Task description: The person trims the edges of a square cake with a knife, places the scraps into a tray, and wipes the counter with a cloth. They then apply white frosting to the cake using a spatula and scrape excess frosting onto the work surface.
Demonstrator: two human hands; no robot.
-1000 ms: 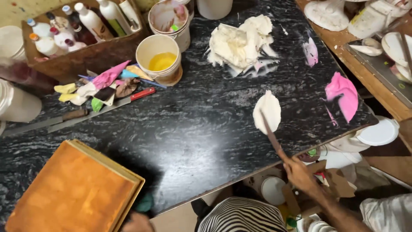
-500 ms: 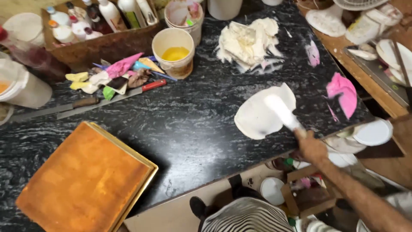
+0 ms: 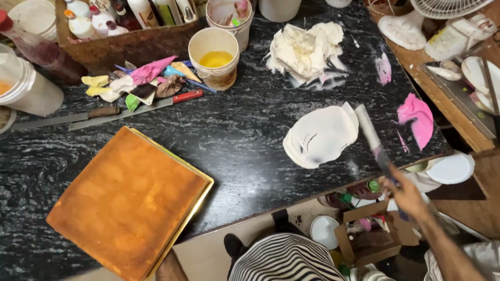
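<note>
One view, from the head: bottles (image 3: 140, 10) crowd a box at the table's (image 3: 234, 135) far edge. Near its right edge, the right hand (image 3: 409, 195) grips a spatula (image 3: 371, 136) touching white cream (image 3: 320, 136).

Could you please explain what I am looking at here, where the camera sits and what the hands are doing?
There is no machine here: a person wears a camera on the head, so the single picture looks down over their own body at a black marble table. The right hand reaches out at the right edge and its fingers grip the handle of a long flat knife, whose blade lies against a flattened white patch of cream. The left hand is not in view. Near the front left sits a square orange-brown cake on a gold board. Further back are a bigger heap of white cream, pink smears, a small tub of yellow liquid, two more knives and some piping bags.
</note>
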